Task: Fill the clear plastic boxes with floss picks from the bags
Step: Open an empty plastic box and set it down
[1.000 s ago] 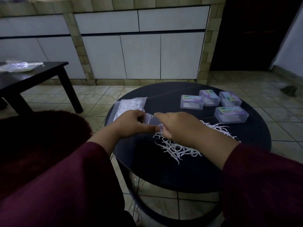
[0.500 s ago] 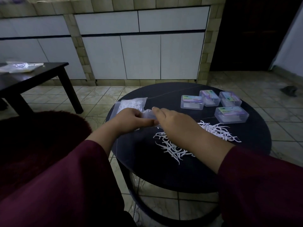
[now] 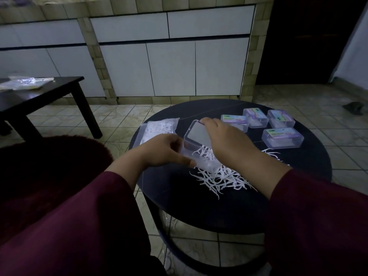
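Observation:
My left hand [image 3: 163, 150] grips a clear plastic box [image 3: 201, 156] by its left side, just above the round black table [image 3: 298, 206]. The box's hinged lid [image 3: 197, 132] stands open, and my right hand [image 3: 225, 140] holds the lid's far edge with its fingertips. Some white floss picks show inside the box. A loose pile of white floss picks [image 3: 221, 178] lies on the table under and in front of the box. A clear bag of floss picks [image 3: 157, 128] lies at the table's left edge.
Several closed clear boxes with coloured labels [image 3: 282, 136] sit at the table's back right. A dark low table [image 3: 39, 96] with plastic bags [image 3: 25, 82] stands at the left. A dark red cushion [image 3: 49, 166] lies by my left arm. Tiled floor surrounds the table.
The box was shut between both hands; now its lid is swung open and my right hand has moved up and back with the lid's edge.

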